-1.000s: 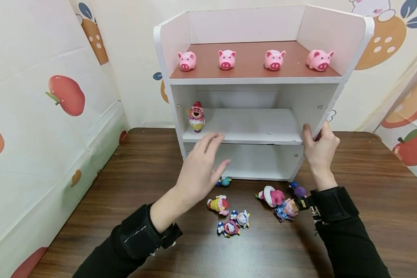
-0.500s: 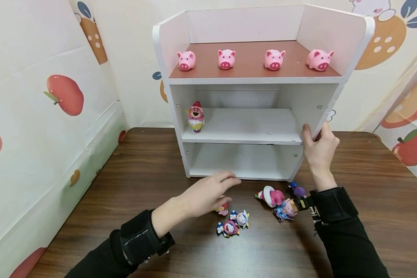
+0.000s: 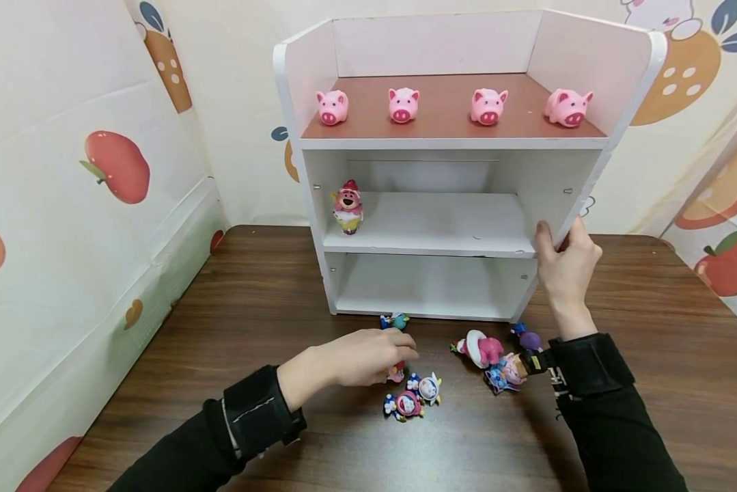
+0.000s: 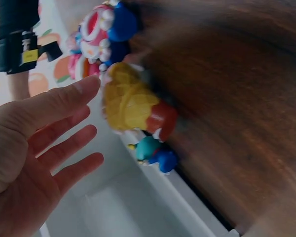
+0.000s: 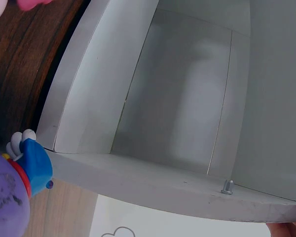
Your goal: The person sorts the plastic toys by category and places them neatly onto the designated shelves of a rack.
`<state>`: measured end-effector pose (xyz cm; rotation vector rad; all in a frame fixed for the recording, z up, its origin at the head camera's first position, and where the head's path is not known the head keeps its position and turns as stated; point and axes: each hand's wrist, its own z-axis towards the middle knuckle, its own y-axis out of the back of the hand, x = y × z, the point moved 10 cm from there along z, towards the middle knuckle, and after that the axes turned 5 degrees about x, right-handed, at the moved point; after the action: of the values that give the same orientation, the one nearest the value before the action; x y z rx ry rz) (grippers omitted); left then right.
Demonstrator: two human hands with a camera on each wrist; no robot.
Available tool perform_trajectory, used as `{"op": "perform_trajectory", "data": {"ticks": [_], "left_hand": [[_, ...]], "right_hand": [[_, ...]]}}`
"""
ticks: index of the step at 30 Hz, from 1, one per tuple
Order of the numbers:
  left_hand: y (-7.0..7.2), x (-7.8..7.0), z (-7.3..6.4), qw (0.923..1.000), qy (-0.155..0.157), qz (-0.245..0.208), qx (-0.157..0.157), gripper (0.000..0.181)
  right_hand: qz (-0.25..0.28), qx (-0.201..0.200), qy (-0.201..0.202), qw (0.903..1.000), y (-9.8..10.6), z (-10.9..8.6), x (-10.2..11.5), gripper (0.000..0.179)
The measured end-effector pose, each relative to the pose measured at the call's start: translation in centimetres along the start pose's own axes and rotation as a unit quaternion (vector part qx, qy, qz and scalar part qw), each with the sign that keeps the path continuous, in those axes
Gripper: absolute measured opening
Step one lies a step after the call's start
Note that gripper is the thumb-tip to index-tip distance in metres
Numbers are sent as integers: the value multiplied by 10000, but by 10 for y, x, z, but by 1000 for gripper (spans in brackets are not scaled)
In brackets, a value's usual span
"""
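Note:
My left hand [image 3: 363, 358] hovers over a yellow-and-red toy figure [image 3: 396, 371] lying on the table, covering most of it in the head view. In the left wrist view the fingers are fairly straight and apart, and the thumb tip [image 4: 91, 85] is right at the edge of the yellow figure [image 4: 130, 101]. My right hand [image 3: 566, 273] grips the right side panel of a white shelf unit [image 3: 429, 253], thumb at the front edge. Its fingers [image 5: 286, 229] show at the panel in the right wrist view. One bear figure [image 3: 348, 207] stands at the left of the middle shelf.
Several pink pigs [image 3: 403, 105] line the top shelf. On the wooden table [image 3: 319, 437] lie a blue-and-teal figure [image 3: 395, 321] by the shelf base, a pink figure with a white ring [image 3: 480, 348], a blue-clad figure [image 3: 500, 374], a purple figure [image 3: 530, 340] and small round-faced figures [image 3: 406, 403].
My left hand has come down from in front of the shelf to the yellow-and-red figure, its fingers bending downward. The right hand stays on the side panel.

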<state>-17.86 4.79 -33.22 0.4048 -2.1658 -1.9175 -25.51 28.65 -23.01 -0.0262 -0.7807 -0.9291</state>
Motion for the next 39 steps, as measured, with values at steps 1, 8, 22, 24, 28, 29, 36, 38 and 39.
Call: {"op": "perform_trajectory", "data": {"ticks": [1, 8, 22, 24, 28, 29, 36, 38, 39], "left_hand": [[-2, 0, 1, 10000, -28, 92, 12, 41], [-15, -1, 7, 9985, -101, 540, 86, 28], [-22, 2, 9, 9982, 41, 572, 184, 12], [-21, 4, 9, 9989, 67, 447, 89, 12], [-18, 7, 6, 9991, 129, 378, -130, 11], [-18, 8, 6, 9989, 161, 401, -187, 10], [-7, 14, 0, 9956, 408, 482, -688, 21], [-1, 16, -2, 9932, 523, 475, -923, 25], [2, 17, -3, 9916, 583, 469, -1051, 27]], "right_hand": [[6, 1, 2, 10000, 0, 0, 0, 28], [20, 24, 3, 10000, 0, 0, 0, 28], [3, 47, -23, 10000, -1, 0, -1, 29], [12, 27, -12, 10000, -1, 0, -1, 29], [60, -19, 53, 10000, 0, 0, 0, 28], [80, -27, 68, 9999, 1, 0, 0, 28], [125, -37, 111, 9999, 1, 0, 1, 27], [131, -32, 122, 9998, 1, 0, 2, 28], [136, -25, 126, 9998, 1, 0, 2, 28]]}}
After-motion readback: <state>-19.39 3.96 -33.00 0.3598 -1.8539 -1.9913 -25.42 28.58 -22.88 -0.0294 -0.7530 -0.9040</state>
